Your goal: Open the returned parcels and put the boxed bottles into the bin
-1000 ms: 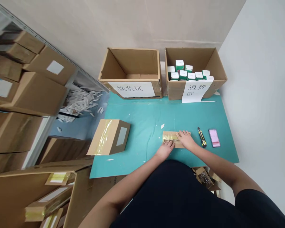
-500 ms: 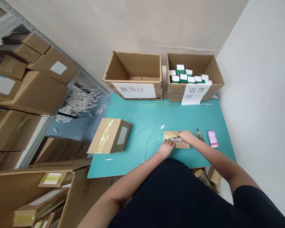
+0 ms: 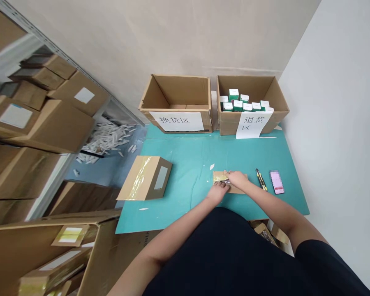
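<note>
A small cardboard box (image 3: 237,190) with yellowish tape lies on the green table near its front edge. Between its top flaps a narrow strip of dark, shiny contents shows. My left hand (image 3: 218,192) rests on the near left part of the box, fingers bent over the opening. From the right, my right hand (image 3: 237,179) has its fingers closed at the far flap; what they pinch is too small to make out. The fingertips of both hands are close together.
A yellow and black cutter (image 3: 260,180) and a phone (image 3: 276,181) lie right of the box. A taped carton (image 3: 144,177) stands at left. Behind are two labelled boxes, the right one (image 3: 226,123) holding several green-white packs. Shelves (image 3: 61,162) and a large open carton (image 3: 103,250) are at left.
My right hand has moved slightly left along the far flap, and less of the opening shows. The camera view has shifted a little.
</note>
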